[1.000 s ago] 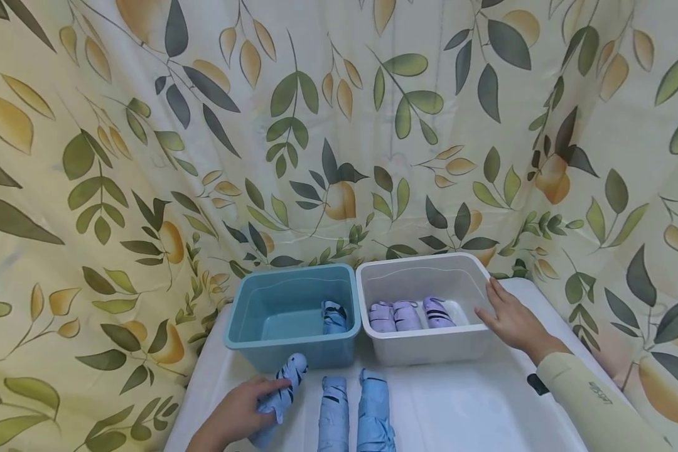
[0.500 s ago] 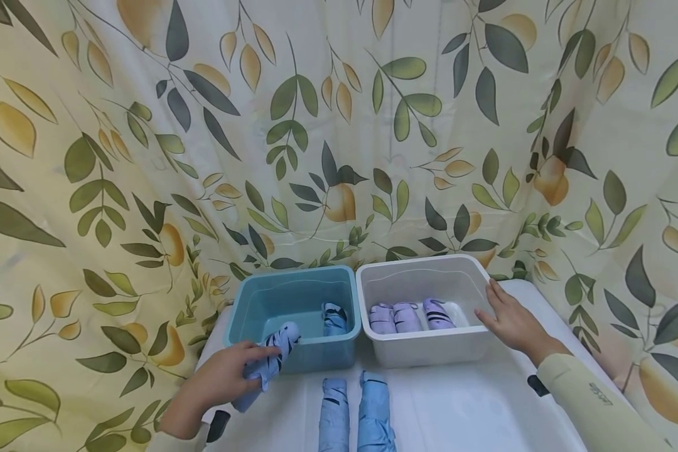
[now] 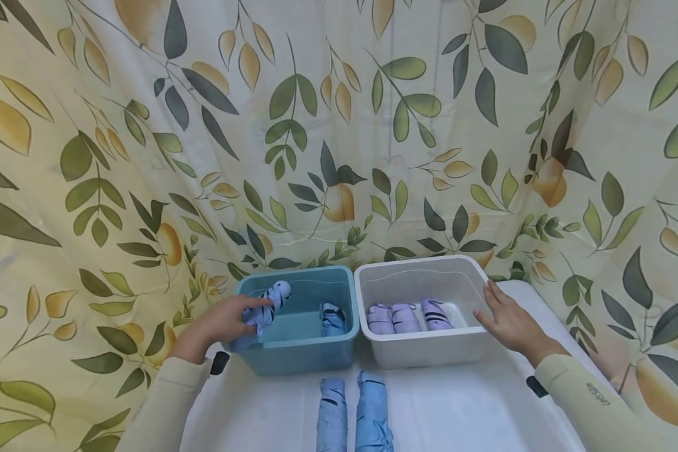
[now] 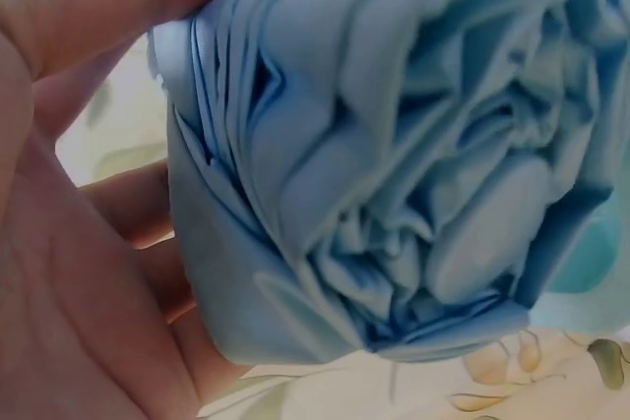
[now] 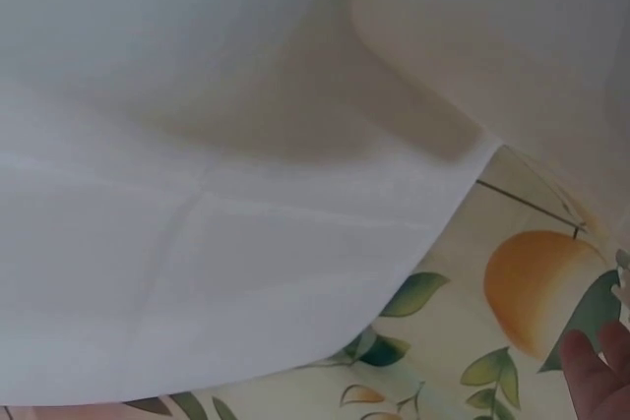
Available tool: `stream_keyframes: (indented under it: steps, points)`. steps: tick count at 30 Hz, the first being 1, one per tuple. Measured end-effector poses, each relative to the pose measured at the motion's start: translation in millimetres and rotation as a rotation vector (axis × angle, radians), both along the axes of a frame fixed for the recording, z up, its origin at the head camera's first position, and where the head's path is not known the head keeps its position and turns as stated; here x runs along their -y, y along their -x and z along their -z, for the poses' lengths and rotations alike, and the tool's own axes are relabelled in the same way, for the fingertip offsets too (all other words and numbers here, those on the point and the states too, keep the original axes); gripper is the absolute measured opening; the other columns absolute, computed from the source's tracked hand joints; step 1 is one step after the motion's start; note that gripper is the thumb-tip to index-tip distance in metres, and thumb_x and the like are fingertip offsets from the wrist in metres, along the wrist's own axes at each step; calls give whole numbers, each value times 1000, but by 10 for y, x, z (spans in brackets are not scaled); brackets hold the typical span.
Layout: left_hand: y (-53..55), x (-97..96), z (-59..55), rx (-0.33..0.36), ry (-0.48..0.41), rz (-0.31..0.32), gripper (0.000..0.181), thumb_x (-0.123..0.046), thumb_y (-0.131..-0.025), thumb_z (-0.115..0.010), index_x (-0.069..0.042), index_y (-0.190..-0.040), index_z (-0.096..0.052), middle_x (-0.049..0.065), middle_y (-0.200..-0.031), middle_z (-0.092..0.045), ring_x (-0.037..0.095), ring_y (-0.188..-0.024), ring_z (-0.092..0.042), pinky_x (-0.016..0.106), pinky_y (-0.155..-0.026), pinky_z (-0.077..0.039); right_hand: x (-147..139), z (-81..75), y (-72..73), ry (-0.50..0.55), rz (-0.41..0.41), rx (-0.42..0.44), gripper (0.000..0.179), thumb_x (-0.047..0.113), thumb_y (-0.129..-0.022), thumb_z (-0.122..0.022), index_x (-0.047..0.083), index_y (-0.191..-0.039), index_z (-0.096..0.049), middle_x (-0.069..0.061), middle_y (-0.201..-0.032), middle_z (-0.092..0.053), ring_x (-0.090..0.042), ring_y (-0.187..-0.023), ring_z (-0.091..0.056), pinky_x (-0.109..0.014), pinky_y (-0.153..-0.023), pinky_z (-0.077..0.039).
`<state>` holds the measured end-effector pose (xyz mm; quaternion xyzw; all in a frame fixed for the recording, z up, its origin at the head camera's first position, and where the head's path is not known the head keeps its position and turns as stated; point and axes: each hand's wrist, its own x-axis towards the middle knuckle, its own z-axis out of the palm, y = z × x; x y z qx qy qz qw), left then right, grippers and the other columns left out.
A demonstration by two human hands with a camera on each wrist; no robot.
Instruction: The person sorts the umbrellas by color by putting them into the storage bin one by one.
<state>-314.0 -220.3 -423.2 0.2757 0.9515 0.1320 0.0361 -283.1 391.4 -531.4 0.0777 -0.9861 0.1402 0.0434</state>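
Left hand (image 3: 226,319): fingers and thumb wrapped round a light-blue, dark-marked cylinder of rolled fabric, by its look a folded umbrella (image 3: 274,298), and here it is over the left part of the rectangular teal plastic bin (image 3: 299,359), left of the frame's centre; whether it touches the rim, I cannot tell.
Left wrist view: a close look at the umbrella's gathered end (pleated almost like a rose).
Right hand (image 3: 511,321): fingers straight, thumb apart, resting at the right rim of the rectangular white plastic bin (image 3: 429,349), right of centre.
Teal bin: one dark-striped blue rolled umbrella (image 3: 333,320) at its right end, so one blue looks done.
White bin: three lilac rolled umbrellas (image 3: 405,318), seemingly settled.
White worktop (image 3: 441,405): a pale-blue rolled umbrella (image 3: 332,414) and a brighter blue one (image 3: 373,414) side by side, bottom centre, outside both bins.
Tally: four binned, one in hand, two left, I'd judge; past halfway.
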Motion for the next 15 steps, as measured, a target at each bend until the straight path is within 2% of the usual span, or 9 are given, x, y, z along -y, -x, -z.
stream_keyframes:
  steps: [4, 8, 15]
  points:
    - [275, 8, 65, 66, -14, -17, 59, -12, -78, -76, -26, -133, -62, 7, -129, -60, 21, -98, -55, 43, -81, -49, 4, 11, -3, 3, 0, -8, 87, 57, -100, -35, -14, -148, -16, -31, -156, -9, -54, -136, -18, -65, -106, -21]
    - [469, -53, 145, 160, -47, -46, 59, -12, -78, -77, -27, -133, -62, 6, -132, -58, 23, -104, -54, 45, -84, -48, 0, 11, -9, 5, 15, -7, 88, 57, -99, -35, -14, -148, -17, -30, -156, -10, -52, -139, -15, -64, -107, -20]
    - [817, -182, 426, 254, -19, -56, 59, -13, -77, -79, -29, -132, -63, 3, -133, -57, 21, -99, -52, 40, -84, -45, -4, -6, -23, 2, 21, -5, 89, 58, -99, -35, -14, -148, -15, -29, -156, -9, -48, -142, -9, -63, -108, -17]
